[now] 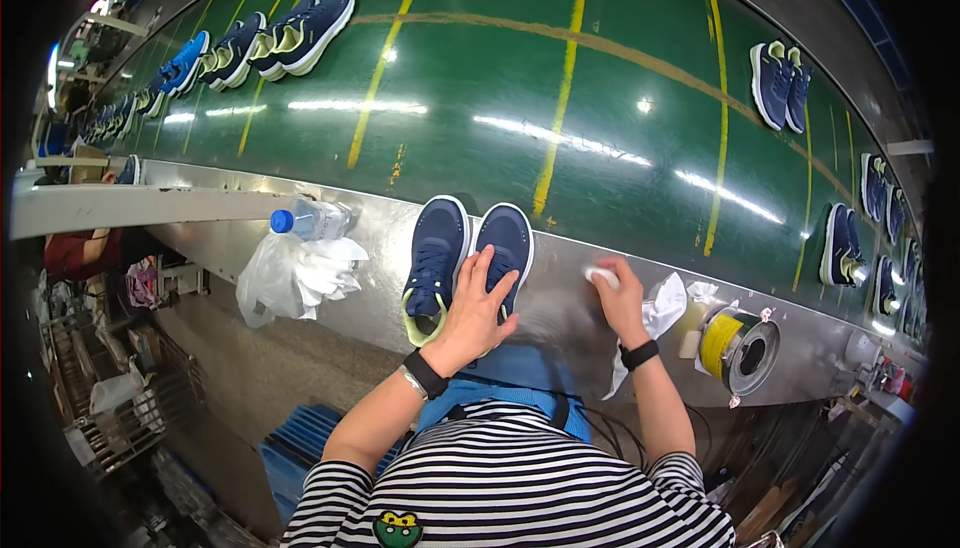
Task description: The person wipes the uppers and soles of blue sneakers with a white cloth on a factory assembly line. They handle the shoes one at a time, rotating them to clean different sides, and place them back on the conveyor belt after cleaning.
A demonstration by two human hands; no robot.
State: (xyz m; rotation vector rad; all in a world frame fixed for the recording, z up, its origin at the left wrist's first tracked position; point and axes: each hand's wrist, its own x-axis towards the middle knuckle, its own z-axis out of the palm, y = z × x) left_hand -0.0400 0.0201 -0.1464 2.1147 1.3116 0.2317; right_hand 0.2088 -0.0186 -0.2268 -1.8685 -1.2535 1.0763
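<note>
A pair of navy sneakers stands on the metal ledge in front of me, toes pointing away. My left hand [468,313] lies over the right sneaker [505,230], its fingers spread across the laces and tongue, hiding much of the heel end. Just beside that hand is the left sneaker [438,248], with pale yellow-green lining at its opening. To the right, apart from the shoes, my right hand [618,298] pinches a small white wad [602,276]; its exact kind is unclear. Crumpled white paper [665,306] lies beside the right wrist.
Beyond the metal ledge [385,293] runs a green conveyor [480,68] with yellow lines, carrying sneakers at left [300,33] and right [780,88]. A blue-capped bottle [318,218] and white plastic bag [265,273] sit left. A yellow-labelled round tin [738,350] stands right.
</note>
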